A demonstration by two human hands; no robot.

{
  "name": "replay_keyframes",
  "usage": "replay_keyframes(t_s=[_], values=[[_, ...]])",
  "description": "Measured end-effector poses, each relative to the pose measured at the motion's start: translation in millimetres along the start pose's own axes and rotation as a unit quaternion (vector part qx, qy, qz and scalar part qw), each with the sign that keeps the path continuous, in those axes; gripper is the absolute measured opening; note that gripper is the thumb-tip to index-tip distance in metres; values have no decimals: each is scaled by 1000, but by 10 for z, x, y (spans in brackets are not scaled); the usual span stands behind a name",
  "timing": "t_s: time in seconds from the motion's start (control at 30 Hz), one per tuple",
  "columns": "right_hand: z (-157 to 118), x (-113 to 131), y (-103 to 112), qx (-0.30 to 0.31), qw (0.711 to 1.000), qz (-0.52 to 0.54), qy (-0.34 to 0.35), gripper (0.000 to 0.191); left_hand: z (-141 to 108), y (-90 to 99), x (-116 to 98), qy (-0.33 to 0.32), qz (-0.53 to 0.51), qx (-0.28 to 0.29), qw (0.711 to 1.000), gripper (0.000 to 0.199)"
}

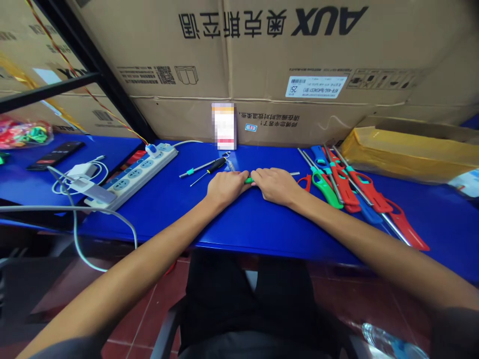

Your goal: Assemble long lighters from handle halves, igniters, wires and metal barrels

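Fingers of left hand (225, 188) and right hand (276, 185) pinch a green piece (249, 180) at centre, work seemingly unfinished, amount left unclear, with a screwdriver (217, 165) at ten o'clock and lighters (344, 187) at three

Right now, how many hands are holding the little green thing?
2: the left hand grips the green thing from the left, the right hand from the right, over the blue table. No other hands show.

Green item (249, 180) mostly hidden by left grip (228, 188) and right grip (275, 185), clear bottle (391, 343) cut off below
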State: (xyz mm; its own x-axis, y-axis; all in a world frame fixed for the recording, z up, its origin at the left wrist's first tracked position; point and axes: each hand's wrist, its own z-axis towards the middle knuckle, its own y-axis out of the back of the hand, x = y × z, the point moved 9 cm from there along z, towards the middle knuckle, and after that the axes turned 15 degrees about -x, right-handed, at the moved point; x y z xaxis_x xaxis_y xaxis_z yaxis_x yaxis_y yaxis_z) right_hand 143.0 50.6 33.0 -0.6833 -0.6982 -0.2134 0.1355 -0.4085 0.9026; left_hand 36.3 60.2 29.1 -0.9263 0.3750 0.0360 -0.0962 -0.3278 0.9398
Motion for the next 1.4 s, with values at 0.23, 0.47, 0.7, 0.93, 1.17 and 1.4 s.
replay_keyframes(t_s=[0.23, 0.47, 0.7, 0.93, 1.17, 1.4], values=[[-51, 5, 18, 9, 1000, -12, -3, 34, 4, -2, 15, 13, 17, 7, 1000, 56], [-24, 44, 6, 18, 1000, -16, -5, 35, 4, -14, 9, 18, 9, 12, 1000, 54], [-362, -591, 165, -39, 996, -5, -83, 25, 21, 1, 218, 38, 24, 7, 999, 40], [-562, -781, 275, -47, 999, -17, -18, 27, 33, -3, 235, 20, 26, 10, 999, 33], [-544, -1014, 336, -70, 989, 25, -124, 24, 30, -14, 265, 29, 25, 8, 999, 36], [-575, -1074, 410, -86, 975, 110, -173, 27, 39, 17, 254, 43, 3, 14, 999, 32]])
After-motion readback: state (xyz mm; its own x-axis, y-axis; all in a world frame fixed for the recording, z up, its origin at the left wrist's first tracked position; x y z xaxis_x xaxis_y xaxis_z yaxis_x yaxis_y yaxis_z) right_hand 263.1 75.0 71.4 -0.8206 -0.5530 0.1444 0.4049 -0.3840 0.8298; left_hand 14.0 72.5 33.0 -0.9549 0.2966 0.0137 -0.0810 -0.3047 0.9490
